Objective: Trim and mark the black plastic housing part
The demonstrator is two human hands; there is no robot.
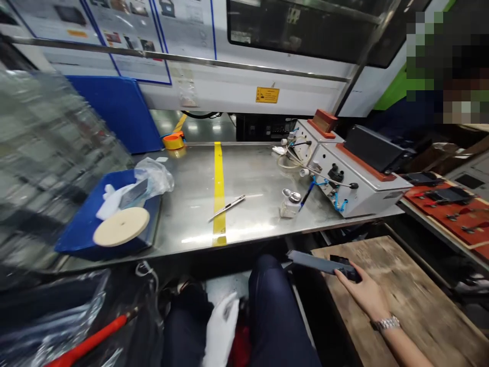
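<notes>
Inventory as I saw it through the head camera. One right hand (364,290), bare with a wristwatch, fingers closed around the end of one flat dark panel (319,263); the panel hung just past the front edge of the steel table (252,178), over the near left corner of a wooden board (412,295). One left hand (221,331), in a white glove, lay low between my knees; I could not tell whether it was closed or gripping anything, as its fingers were blurred.

On the table:
- One yellow stripe (219,188) across the middle.
- One metal pen-like tool (227,208) lying on the stripe.
- One small bottle (290,203) towards the right.
- One grey control box (355,178) at the right edge.
- One blue tray (103,224) at the left front corner, holding one pale disc (121,226).
- One tape roll (173,140) at the back edge.

The left side was smeared by clear plastic.
</notes>
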